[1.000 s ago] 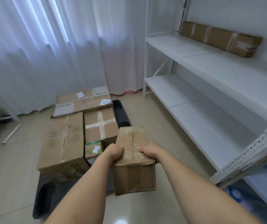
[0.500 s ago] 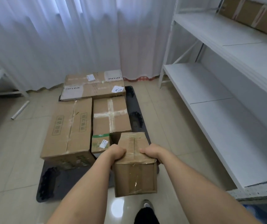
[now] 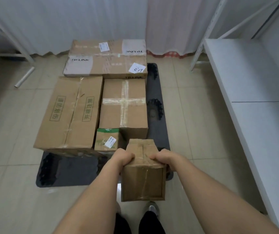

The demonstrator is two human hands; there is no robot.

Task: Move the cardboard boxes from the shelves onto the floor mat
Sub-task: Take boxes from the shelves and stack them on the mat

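I hold a small taped cardboard box [image 3: 143,181] in front of me, above the near right end of the dark floor mat [image 3: 71,173]. My left hand [image 3: 124,157] grips its top left edge and my right hand [image 3: 163,157] grips its top right edge. On the mat lie several boxes: a long TP-LINK box [image 3: 106,59] at the far end, a large box with green print [image 3: 71,112] on the left, a tape-crossed box [image 3: 124,105] beside it, and a little green-marked box [image 3: 106,139] just ahead of my left hand.
A white shelf unit [image 3: 253,92] runs along the right, its lower shelf bare. White curtains hang behind the mat. A white table frame [image 3: 8,41] stands at the far left, with a pale tube [image 3: 24,76] on the tiled floor. My shoe [image 3: 150,210] shows below the box.
I have walked closer to the mat and tilted my view down. The held box now hangs over the mat's near right end, and the upper shelf with its long box has left the view.
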